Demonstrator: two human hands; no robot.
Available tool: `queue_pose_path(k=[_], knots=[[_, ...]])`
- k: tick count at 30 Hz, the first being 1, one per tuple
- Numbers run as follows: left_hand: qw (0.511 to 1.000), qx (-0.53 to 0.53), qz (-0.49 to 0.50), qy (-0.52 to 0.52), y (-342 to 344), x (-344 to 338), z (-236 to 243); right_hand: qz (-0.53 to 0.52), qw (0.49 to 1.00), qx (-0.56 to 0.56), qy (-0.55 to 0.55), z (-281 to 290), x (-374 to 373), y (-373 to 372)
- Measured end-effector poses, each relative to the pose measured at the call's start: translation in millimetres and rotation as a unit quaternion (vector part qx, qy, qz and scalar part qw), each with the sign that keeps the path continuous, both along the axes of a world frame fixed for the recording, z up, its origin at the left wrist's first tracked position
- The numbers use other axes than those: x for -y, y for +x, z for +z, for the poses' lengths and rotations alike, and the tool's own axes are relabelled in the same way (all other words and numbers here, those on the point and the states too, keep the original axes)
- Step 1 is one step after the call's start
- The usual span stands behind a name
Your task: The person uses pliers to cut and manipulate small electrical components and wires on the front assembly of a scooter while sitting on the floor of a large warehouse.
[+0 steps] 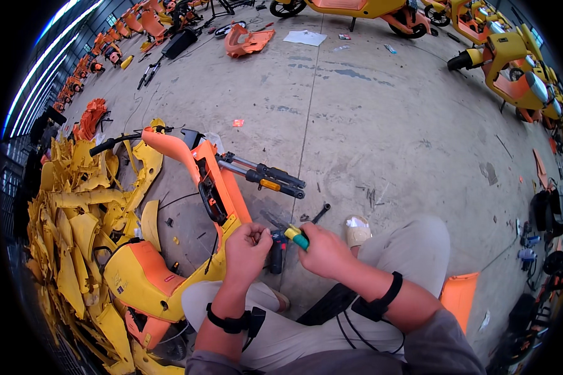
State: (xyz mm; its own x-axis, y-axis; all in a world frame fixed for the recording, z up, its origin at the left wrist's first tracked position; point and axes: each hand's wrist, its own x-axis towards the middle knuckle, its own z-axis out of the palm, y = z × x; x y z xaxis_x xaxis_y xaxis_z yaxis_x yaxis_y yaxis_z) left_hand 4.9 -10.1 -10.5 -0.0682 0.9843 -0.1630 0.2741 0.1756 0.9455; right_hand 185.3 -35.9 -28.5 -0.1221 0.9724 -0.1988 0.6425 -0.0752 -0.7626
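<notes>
My right hand (326,250) is closed round a hand tool with a yellow and green handle (297,237); a grey, blurred shaft or blade points from it up and to the left. My left hand (248,251) is closed in a pinch close beside it, and whatever is between the fingertips is too small to make out. Below and between the hands a black and red cordless drill (278,255) stands on the floor. Just left of my left hand lies a partly stripped orange and yellow scooter (225,181), its front fork (263,175) showing no wheel.
Yellow body panels (75,250) are heaped along the left. Ahead on the concrete floor lie a black wrench-like bar (321,213), an orange shell piece (247,42) and a white sheet (305,38). Yellow scooters (513,78) stand at the far right. An orange panel (460,299) is beside my right knee.
</notes>
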Motion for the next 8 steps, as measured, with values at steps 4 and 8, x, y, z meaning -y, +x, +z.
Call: queue_pose_path(k=[4, 8], knots=[[1.0, -0.021, -0.001, 0.019, -0.1, 1.0, -2.9, -0.007, 0.999, 0.03, 0.025, -0.4, 0.1, -0.9], [1.0, -0.006, 0.002, 0.007, -4.3, 0.4, -5.7, 0.011, 0.999, 0.003, -0.035, 1.6, -5.4, 3.0]])
